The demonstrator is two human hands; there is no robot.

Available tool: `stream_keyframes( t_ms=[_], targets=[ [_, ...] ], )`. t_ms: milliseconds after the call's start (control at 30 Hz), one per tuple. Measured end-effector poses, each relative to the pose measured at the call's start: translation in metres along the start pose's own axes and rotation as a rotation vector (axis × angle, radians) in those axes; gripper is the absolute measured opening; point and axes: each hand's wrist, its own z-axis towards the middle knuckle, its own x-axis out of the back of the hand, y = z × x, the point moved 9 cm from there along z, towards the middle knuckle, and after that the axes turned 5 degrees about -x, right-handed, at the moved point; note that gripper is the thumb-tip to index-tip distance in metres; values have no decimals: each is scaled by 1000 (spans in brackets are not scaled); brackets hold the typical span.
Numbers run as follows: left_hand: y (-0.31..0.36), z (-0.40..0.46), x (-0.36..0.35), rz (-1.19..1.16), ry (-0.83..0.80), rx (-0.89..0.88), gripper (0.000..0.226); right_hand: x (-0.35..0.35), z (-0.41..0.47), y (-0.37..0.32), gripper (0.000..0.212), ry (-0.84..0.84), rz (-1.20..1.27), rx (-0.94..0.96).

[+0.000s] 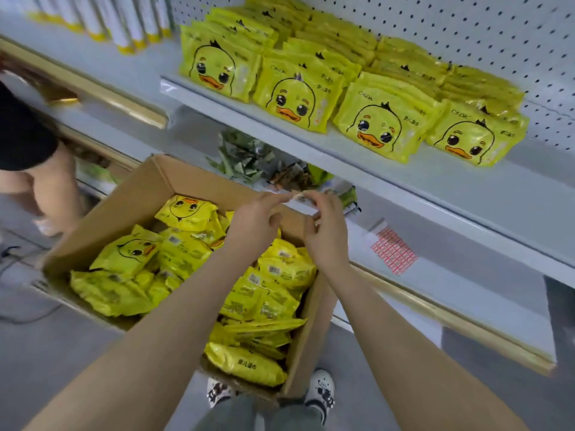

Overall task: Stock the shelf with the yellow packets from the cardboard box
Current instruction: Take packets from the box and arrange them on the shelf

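An open cardboard box (130, 206) stands on the floor below me, filled with several yellow duck-face packets (183, 256). More yellow packets (298, 98) lie in rows on the white shelf (404, 178) above, faces up. My left hand (252, 225) and my right hand (323, 231) are raised over the box's far right corner. Their fingertips meet and pinch a small pale scrap (297, 195) between them. Neither hand holds a packet.
A lower shelf holds green and brown packets (249, 160) and a red-white label sheet (393, 250). White tubes with yellow bases (124, 26) stand at the upper left. Another person's legs (46, 188) are at the left. My shoes (320, 393) stand by the box.
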Motion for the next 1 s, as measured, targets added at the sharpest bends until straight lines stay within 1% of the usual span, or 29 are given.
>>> stream_keyframes(
  t_ms=[133, 233, 367, 467, 567, 633, 700, 767, 867, 933, 1000],
  targets=[
    [-73, -41, 12, 25, -55, 122, 39, -63, -17, -7, 46, -112, 14, -29],
    [-121, -66, 15, 90, -132, 215, 46, -110, -27, -3, 48, -239, -53, -52],
    [-179, -89, 4, 193, -311, 359, 56, -168, -43, 12, 53, -476, -180, -50],
    [-214, -102, -13, 273, -469, 444, 66, -202, -54, 30, 49, -636, -305, -81],
    [-235, -104, -26, 380, -571, 447, 78, -223, -67, 43, 45, -768, -410, -136],
    [-243, -101, -35, 431, -628, 429, 85, -232, -76, 45, 49, -815, -484, -126],
    [-250, -97, -43, 469, -674, 409, 93, -236, -81, 44, 59, -813, -518, -111],
    [-255, -94, -49, 497, -697, 392, 96, -237, -81, 43, 67, -797, -506, -126],
    [-256, -87, -49, 551, -658, 381, 85, -235, -81, 45, 71, -789, -476, -161],
    [-253, -83, -45, 573, -597, 377, 73, -235, -82, 48, 70, -805, -451, -189],
    [-251, -81, -40, 578, -531, 375, 62, -238, -86, 51, 61, -847, -401, -239]
  ],
)
